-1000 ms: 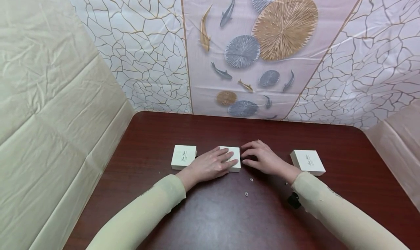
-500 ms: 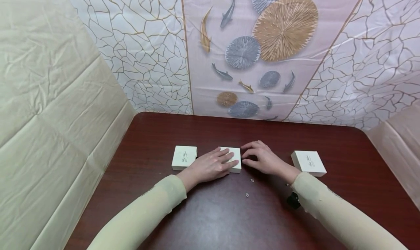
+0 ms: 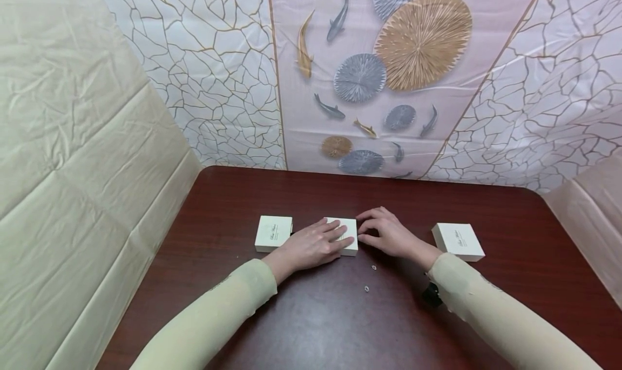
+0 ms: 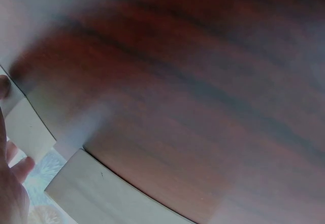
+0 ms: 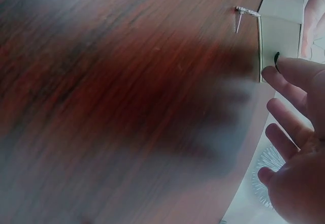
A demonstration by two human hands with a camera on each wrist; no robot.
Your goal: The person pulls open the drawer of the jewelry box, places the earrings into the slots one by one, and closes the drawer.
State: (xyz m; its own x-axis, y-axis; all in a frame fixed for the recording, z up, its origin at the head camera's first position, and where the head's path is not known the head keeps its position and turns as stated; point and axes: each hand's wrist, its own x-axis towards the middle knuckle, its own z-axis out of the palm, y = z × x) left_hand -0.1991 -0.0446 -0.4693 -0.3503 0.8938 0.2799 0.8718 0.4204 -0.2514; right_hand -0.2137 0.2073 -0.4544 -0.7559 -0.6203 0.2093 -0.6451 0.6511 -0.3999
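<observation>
A small white lidded box (image 3: 351,229) sits in the middle of the table. Over its top lie the fingers of my left hand (image 3: 316,244), while the thumb presses its near side in the left wrist view, so the hand holds it in place. From the right, my right hand (image 3: 389,234) reaches the box's side. There its thumb and forefinger pinch a small black pull tab (image 5: 277,60); the other fingers are spread loosely. Beside the box, in the right wrist view, stands a sparkly silver earring (image 5: 247,11) with a thin pin.
Similar white boxes with printed lids stand to the left (image 3: 274,232) and right (image 3: 458,241) on the dark red table (image 3: 311,327). Two tiny silvery pieces, one farther (image 3: 373,268) and one nearer (image 3: 366,289), lie in front of the middle box. A patterned cloth (image 3: 362,143) hangs behind.
The right hand has shifted very slightly toward the box, its thumb now right at the side. The left hand and the boxes keep their places.
</observation>
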